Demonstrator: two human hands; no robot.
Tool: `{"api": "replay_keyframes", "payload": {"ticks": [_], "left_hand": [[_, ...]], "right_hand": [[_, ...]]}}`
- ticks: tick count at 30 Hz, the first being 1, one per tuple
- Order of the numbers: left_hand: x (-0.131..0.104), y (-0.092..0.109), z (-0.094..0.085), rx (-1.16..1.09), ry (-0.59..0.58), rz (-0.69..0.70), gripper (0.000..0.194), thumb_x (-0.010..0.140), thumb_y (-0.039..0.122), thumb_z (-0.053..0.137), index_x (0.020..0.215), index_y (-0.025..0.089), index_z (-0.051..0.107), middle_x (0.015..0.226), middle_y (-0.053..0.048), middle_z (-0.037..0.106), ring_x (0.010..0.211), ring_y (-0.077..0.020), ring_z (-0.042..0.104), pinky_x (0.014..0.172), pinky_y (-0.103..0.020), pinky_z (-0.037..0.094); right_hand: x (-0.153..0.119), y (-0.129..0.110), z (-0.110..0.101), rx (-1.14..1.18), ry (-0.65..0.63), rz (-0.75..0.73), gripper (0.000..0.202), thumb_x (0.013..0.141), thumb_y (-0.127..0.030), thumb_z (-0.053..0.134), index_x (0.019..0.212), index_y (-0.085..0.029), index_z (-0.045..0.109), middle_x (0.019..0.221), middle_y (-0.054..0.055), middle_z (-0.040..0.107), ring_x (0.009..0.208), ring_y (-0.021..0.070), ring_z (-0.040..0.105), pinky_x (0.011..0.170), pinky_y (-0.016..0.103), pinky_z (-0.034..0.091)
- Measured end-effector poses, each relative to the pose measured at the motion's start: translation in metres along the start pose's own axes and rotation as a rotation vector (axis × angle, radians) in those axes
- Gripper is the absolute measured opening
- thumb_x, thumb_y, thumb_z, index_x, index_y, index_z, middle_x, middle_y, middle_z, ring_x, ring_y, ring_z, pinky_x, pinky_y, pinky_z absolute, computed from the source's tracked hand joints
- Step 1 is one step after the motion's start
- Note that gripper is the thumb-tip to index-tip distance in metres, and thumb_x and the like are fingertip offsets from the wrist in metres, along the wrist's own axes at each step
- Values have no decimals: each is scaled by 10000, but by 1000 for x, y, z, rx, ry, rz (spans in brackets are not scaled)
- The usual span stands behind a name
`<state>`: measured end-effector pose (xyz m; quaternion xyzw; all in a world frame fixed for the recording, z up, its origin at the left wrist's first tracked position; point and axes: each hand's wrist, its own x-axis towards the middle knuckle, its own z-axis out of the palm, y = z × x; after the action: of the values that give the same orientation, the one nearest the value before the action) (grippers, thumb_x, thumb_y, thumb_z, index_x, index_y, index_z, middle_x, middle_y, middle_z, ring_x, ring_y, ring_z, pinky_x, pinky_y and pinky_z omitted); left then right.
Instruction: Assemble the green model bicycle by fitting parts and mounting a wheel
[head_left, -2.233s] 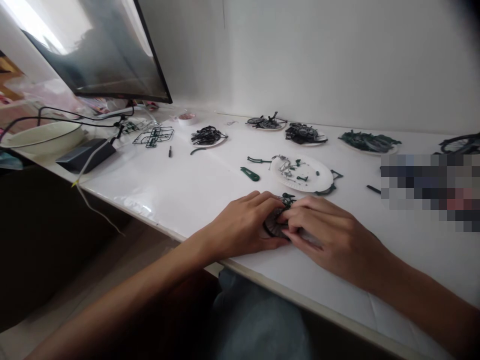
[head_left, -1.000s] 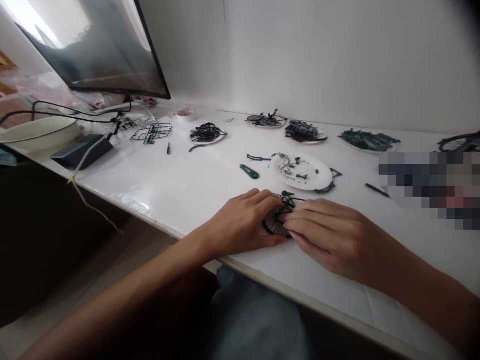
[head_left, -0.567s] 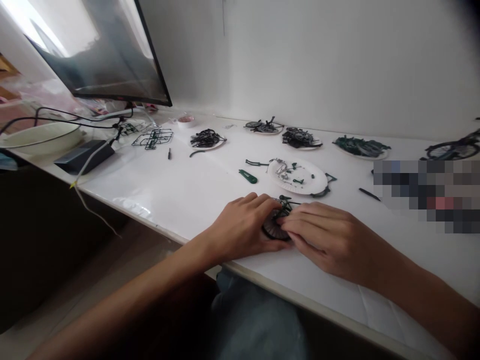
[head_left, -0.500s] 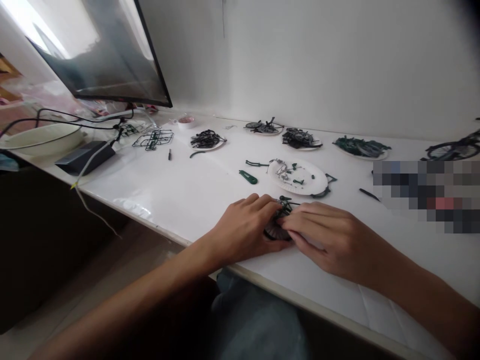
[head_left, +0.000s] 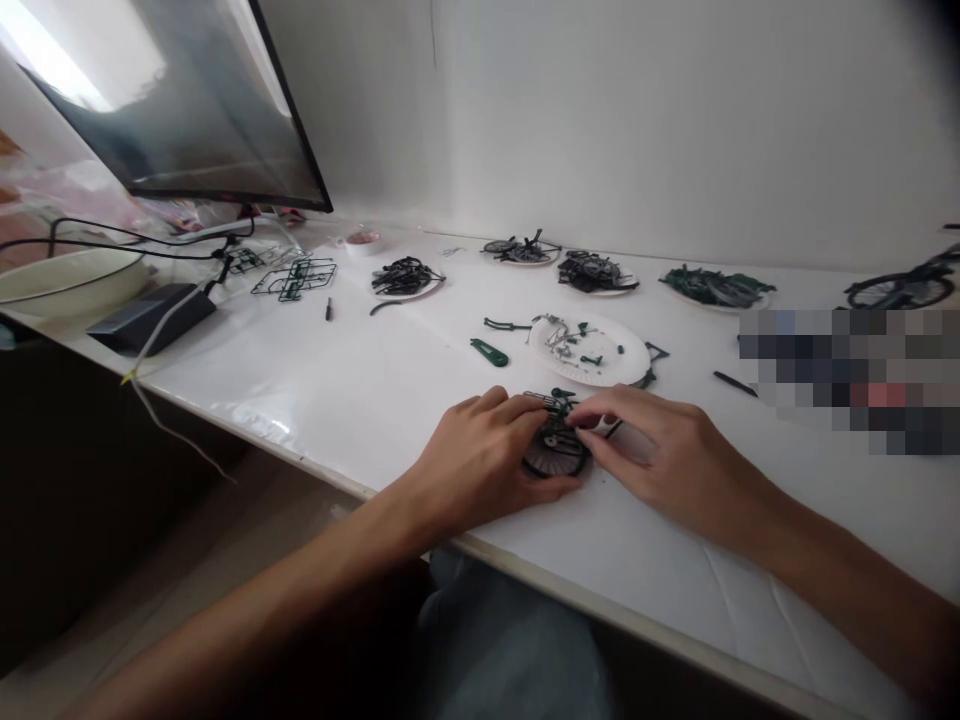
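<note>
A small model bicycle [head_left: 556, 458] with a spoked wheel and dark green parts is at the table's front edge. Around its left side my left hand [head_left: 491, 450] is closed, thumb beneath the wheel and fingers over the frame. My right hand [head_left: 651, 440] pinches at the bicycle's right side; whether a separate small part sits between those fingertips I cannot make out. Just beyond the hands lies a white paper plate [head_left: 600, 372] with small green and grey parts. A green flat piece [head_left: 489, 352] rests to the left of that plate.
Along the back stand plates of black parts [head_left: 406, 277], grey and black parts [head_left: 596, 270] and green parts [head_left: 716, 287]. Another model bicycle [head_left: 900, 288] is at far right, near a black stick-like tool [head_left: 735, 383]. Left are green sprues [head_left: 296, 280], a black box [head_left: 154, 318] and a monitor [head_left: 172, 110].
My right hand has drawn slightly back from the wheel, uncovering more of its hub and spokes. My left hand keeps its hold. The view has shifted a little.
</note>
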<state>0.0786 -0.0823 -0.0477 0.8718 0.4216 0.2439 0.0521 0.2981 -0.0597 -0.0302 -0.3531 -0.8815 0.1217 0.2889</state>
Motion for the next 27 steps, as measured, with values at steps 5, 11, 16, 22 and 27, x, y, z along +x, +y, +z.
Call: {"api": "replay_keyframes", "payload": {"ticks": [5, 11, 16, 22, 27], "left_hand": [[-1, -2, 0, 32, 24, -8, 567, 874, 631, 631, 1192, 163, 635, 1268, -90, 676, 1064, -281, 630, 941, -455, 547], [0, -4, -4, -58, -3, 3, 571, 840, 556, 714, 1250, 176, 597, 1350, -91, 624, 1129, -275, 613, 1019, -449, 507], [2, -4, -2, -97, 3, -28, 488, 834, 432, 735, 1224, 176, 592, 1303, -84, 634, 1131, -267, 609, 1010, -436, 510], [1, -4, 0, -143, 49, -41, 518, 829, 356, 733, 1274, 187, 527, 1349, -120, 565, 1194, -281, 583, 1044, -453, 498], [1, -2, -2, -183, 53, -135, 512, 816, 315, 751, 1252, 184, 516, 1258, -130, 543, 1151, -281, 579, 986, -448, 527]], "right_hand": [[-2, 2, 2, 60, -18, 115, 172, 933, -172, 553, 1065, -247, 635, 1040, 18, 712, 942, 180, 685, 816, 303, 551], [-3, 7, 4, 94, -61, 112, 209, 912, -236, 620, 1120, -258, 624, 1083, 17, 697, 972, 183, 669, 860, 312, 543], [-3, 10, 5, 103, -82, 43, 207, 927, -243, 602, 1131, -250, 637, 1120, 34, 678, 1037, 198, 643, 911, 350, 534], [-2, 6, 5, 86, -90, 44, 268, 923, -185, 570, 1174, -250, 634, 1201, 67, 629, 1094, 226, 619, 951, 394, 529], [0, 3, 5, 71, -70, 93, 362, 880, -145, 578, 1230, -234, 594, 1289, 97, 552, 1005, 205, 630, 919, 383, 549]]}}
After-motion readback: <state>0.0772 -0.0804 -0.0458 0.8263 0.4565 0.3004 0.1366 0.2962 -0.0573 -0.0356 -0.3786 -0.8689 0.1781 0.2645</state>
